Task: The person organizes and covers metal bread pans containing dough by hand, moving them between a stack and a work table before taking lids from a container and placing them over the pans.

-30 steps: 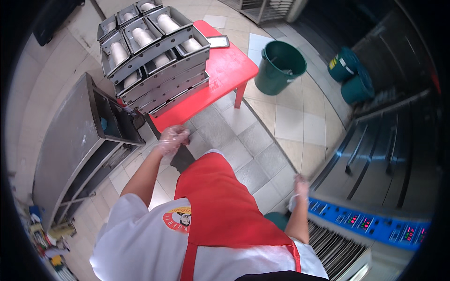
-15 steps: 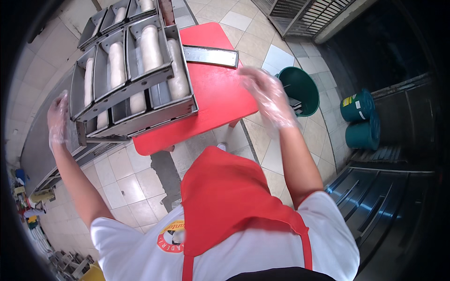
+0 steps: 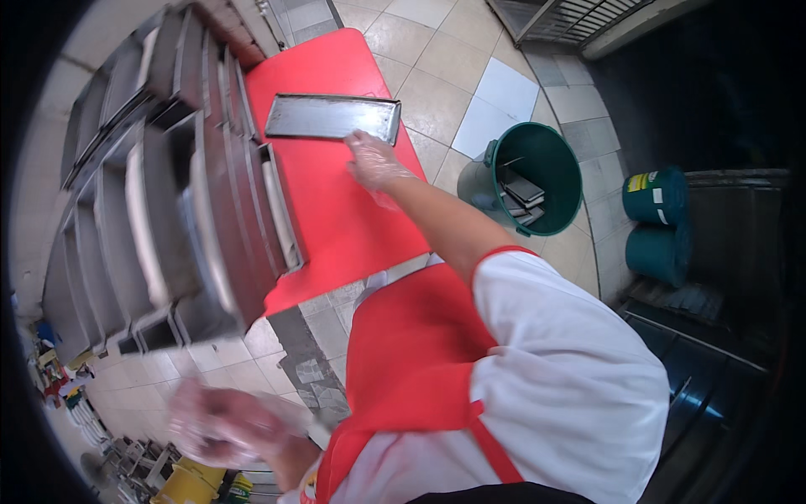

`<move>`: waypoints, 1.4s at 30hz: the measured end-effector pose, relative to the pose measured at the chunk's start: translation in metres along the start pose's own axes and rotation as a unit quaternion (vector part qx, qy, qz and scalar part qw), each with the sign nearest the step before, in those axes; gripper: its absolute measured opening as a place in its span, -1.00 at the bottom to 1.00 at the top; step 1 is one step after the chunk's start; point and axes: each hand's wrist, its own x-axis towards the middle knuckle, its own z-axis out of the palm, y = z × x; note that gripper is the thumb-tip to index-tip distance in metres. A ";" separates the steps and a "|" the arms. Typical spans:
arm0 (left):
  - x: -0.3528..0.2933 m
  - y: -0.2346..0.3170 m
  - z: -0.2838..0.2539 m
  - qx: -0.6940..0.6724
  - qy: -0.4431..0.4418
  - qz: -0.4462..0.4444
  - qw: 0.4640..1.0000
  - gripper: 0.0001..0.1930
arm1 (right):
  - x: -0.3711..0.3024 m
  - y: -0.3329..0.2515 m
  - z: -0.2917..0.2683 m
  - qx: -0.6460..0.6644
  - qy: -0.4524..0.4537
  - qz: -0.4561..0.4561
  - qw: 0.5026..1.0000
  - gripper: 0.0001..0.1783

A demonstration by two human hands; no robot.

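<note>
Plastic, clear and loose, covers the right hand [image 3: 375, 161], whose fingertips meet the tray [image 3: 327, 115] at its near long edge, right of the middle. Whether that grip is pinched on the rim or only resting against it, I cannot tell. From there the tray lies ahead and mostly to the left, flat on the red desk [image 3: 361, 231]. Its long axis runs left to right, its right end set a little nearer the person, so it crosses the line of the right forearm [image 3: 453, 214] rather than following it. Its left end lies near the pans [image 3: 239, 202], stacked along the left of the desk with pale rolls [image 3: 143, 223] in some of them.

The right hand is clearly the nearer one. The left hand [image 3: 227, 424], also gloved, hangs low on the left, below the pans and well apart from the tray; it is too blurred to show how its fingers stand. Right of the desk, on the floor, stands the green bin [image 3: 481, 195].
</note>
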 end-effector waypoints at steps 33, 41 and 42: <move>-0.190 -0.082 0.582 0.190 -0.382 -0.098 0.899 -0.66 | -0.289 0.649 -0.025 0.550 0.274 0.674 0.409 -0.63; -0.191 -0.087 0.586 0.222 -0.417 -0.085 0.877 -0.67 | -0.234 0.612 0.115 0.208 0.079 0.730 0.646 0.16; -0.191 -0.087 0.582 0.225 -0.424 -0.089 0.873 -0.67 | -0.223 0.618 0.116 0.142 0.060 0.731 0.664 0.17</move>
